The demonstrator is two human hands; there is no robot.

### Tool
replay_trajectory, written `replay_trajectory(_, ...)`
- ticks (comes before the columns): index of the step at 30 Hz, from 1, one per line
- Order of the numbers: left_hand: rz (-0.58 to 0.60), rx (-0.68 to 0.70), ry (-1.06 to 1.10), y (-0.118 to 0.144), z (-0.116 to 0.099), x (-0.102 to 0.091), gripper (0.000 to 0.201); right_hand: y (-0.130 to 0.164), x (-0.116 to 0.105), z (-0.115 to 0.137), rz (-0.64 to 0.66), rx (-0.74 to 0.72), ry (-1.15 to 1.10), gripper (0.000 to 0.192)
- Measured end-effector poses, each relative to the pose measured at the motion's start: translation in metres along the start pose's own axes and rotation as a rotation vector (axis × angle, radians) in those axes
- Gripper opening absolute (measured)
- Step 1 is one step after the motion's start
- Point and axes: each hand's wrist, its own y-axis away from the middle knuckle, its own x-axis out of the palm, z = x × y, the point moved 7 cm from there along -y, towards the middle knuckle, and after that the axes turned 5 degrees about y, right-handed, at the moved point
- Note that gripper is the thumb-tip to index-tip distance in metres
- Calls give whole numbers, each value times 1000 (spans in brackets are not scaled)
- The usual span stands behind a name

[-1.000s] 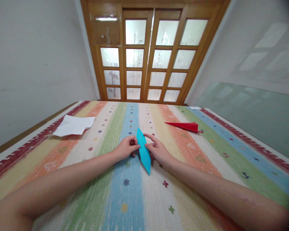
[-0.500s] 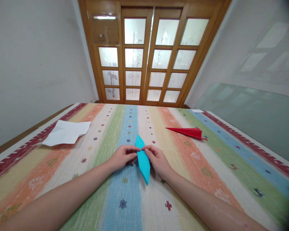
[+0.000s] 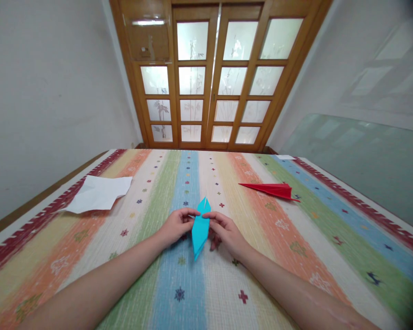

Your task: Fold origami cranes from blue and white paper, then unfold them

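Note:
A folded piece of blue paper (image 3: pixel 201 231), long and pointed at both ends, is held between my hands over the middle of the table. A slit shows in its far tip. My left hand (image 3: pixel 177 225) grips its left edge between thumb and fingers. On the opposite edge, my right hand (image 3: pixel 227 231) pinches it, the index finger lying across the top. The paper's underside and some of my fingertips are hidden.
A creased white sheet (image 3: pixel 98 195) lies to the left, and a folded red paper plane (image 3: pixel 271 189) to the right. A small white piece (image 3: pixel 285 157) sits at the far right edge. A striped cloth (image 3: pixel 220 293) covers the table. Wooden glazed doors (image 3: pixel 211 78) stand beyond.
The blue paper has turned in my hands: its near tip has swung left and its far tip right. Both hands still hold it. The view has shifted slightly.

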Motion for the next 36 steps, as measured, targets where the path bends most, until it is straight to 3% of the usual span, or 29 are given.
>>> replay_trajectory(7, -88, 31, -101, 3, -1, -5, 35, 1, 0, -2, 49, -11, 44, 45)
replay_trajectory(24, -87, 261, -278, 17, -30, 6, 28, -1, 2, -2, 36, -47, 86, 36)
replay_trajectory(36, -114, 131, -203, 12, -17, 3, 26, 3, 4, -2, 19, -65, 167, 33)
